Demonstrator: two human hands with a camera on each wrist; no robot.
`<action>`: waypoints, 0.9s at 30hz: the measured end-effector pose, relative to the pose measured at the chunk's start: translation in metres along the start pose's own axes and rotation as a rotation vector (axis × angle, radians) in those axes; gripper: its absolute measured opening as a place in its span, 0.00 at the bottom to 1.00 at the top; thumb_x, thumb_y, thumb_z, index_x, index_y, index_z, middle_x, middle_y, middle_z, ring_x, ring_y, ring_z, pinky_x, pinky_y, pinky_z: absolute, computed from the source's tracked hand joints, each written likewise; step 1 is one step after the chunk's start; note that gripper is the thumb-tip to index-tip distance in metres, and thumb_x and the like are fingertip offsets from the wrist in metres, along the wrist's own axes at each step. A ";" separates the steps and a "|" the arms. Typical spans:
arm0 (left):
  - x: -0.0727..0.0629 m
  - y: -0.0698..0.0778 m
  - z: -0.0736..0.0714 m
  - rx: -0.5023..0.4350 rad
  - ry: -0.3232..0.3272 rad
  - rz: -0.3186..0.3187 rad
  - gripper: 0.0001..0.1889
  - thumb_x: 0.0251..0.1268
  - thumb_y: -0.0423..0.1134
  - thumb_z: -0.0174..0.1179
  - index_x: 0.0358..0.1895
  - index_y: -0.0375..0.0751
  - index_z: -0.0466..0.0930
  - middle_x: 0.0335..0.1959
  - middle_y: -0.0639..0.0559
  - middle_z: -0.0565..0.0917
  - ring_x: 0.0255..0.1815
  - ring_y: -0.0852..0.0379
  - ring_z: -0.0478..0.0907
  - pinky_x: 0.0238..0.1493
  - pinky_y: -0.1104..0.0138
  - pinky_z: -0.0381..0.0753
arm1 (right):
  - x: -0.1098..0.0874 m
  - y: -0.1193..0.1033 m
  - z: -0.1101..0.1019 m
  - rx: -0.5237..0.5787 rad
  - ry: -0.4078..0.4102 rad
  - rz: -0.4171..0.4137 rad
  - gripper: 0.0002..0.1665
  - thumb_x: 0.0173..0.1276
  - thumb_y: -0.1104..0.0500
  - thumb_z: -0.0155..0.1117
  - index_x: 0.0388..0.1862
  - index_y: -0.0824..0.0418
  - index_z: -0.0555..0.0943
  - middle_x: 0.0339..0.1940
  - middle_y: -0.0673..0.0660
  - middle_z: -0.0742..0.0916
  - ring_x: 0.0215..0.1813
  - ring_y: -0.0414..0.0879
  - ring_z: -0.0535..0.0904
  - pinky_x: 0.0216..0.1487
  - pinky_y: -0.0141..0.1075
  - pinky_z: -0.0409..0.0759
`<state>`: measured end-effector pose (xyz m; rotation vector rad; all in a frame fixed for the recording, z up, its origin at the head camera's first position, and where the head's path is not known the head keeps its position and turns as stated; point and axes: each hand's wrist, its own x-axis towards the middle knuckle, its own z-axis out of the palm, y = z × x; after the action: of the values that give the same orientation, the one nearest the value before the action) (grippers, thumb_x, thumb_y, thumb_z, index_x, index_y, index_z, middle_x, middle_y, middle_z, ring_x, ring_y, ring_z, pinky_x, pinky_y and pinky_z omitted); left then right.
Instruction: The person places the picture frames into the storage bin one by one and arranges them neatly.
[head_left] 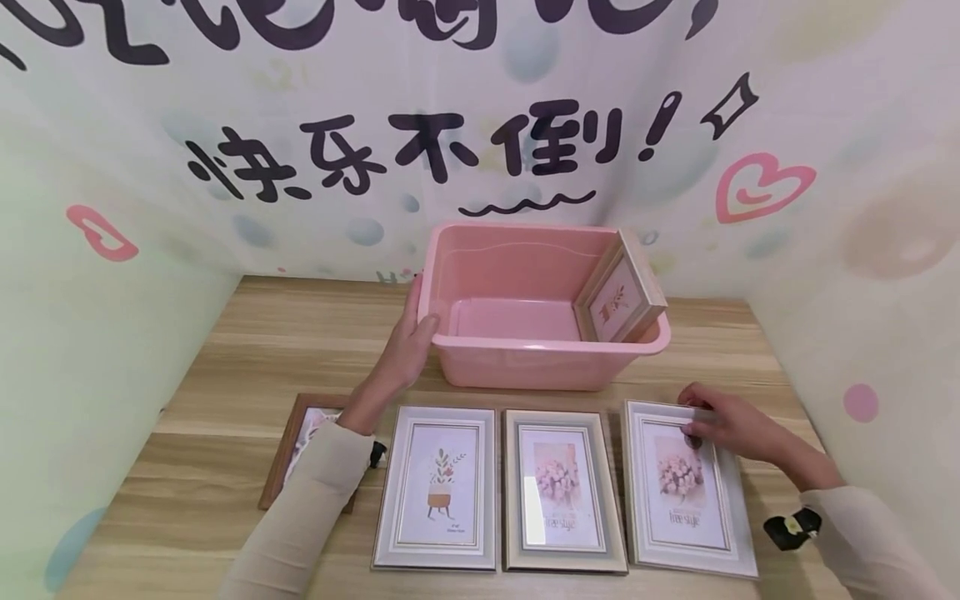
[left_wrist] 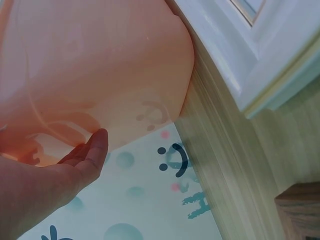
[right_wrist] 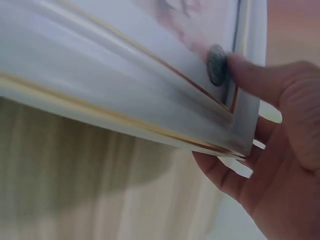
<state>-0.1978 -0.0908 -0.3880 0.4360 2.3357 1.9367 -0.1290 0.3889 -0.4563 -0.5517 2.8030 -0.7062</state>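
Observation:
My left hand [head_left: 407, 350] holds the left rim of a pink plastic tub [head_left: 525, 367], thumb on the rim and fingers along the outer wall. In the left wrist view its fingers curl beside the tub's glossy side. My right hand [head_left: 738, 427] pinches the upper right corner of a white photo frame [head_left: 678, 537] with a pink flower picture. The right wrist view shows the thumb [right_wrist: 255, 77] on the front, the other fingers behind, and that edge raised off the table. A small dark round patch [right_wrist: 217, 65] shows by the thumb tip.
A wood-toned photo frame [head_left: 648, 283] leans upright inside the tub's right end. Two pale photo frames, one with a plant picture [head_left: 441, 533] and one with flowers [head_left: 555, 533], lie left of the held one. A brown frame [head_left: 288, 450] lies partly under my left forearm. A printed backdrop [head_left: 375, 83] surrounds the table.

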 end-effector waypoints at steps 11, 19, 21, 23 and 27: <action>0.013 -0.033 0.001 -0.009 0.018 0.008 0.36 0.76 0.35 0.37 0.81 0.53 0.32 0.82 0.46 0.46 0.78 0.47 0.52 0.75 0.48 0.54 | -0.011 -0.003 -0.037 0.157 -0.098 -0.095 0.12 0.67 0.60 0.68 0.49 0.56 0.85 0.40 0.45 0.87 0.34 0.33 0.77 0.31 0.29 0.77; 0.014 -0.041 0.002 0.001 0.040 0.033 0.37 0.75 0.37 0.37 0.81 0.62 0.33 0.81 0.53 0.48 0.78 0.46 0.54 0.74 0.47 0.57 | -0.020 -0.014 -0.057 0.278 -0.111 -0.121 0.12 0.67 0.65 0.66 0.47 0.54 0.85 0.34 0.45 0.87 0.29 0.37 0.82 0.26 0.35 0.81; 0.014 -0.041 0.002 0.002 0.040 0.037 0.37 0.75 0.37 0.37 0.81 0.62 0.33 0.81 0.52 0.48 0.78 0.45 0.54 0.74 0.47 0.57 | -0.022 -0.019 -0.062 0.286 -0.109 -0.114 0.12 0.67 0.66 0.65 0.48 0.55 0.84 0.35 0.45 0.87 0.29 0.38 0.83 0.25 0.36 0.82; 0.013 -0.041 0.002 0.000 0.039 0.037 0.37 0.75 0.38 0.37 0.81 0.61 0.33 0.81 0.52 0.48 0.78 0.46 0.54 0.74 0.47 0.56 | -0.024 -0.023 -0.066 0.282 -0.097 -0.109 0.13 0.67 0.66 0.65 0.50 0.55 0.84 0.35 0.45 0.87 0.29 0.38 0.83 0.26 0.36 0.82; 0.014 -0.040 0.002 -0.001 0.038 0.026 0.37 0.75 0.37 0.37 0.81 0.58 0.32 0.81 0.51 0.47 0.78 0.45 0.53 0.75 0.48 0.54 | -0.026 -0.029 -0.071 0.267 -0.049 -0.152 0.16 0.66 0.69 0.66 0.50 0.56 0.83 0.35 0.47 0.87 0.31 0.39 0.83 0.27 0.35 0.82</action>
<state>-0.2171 -0.0918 -0.4261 0.4358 2.3630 1.9747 -0.1163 0.4055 -0.3777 -0.7229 2.5833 -1.0619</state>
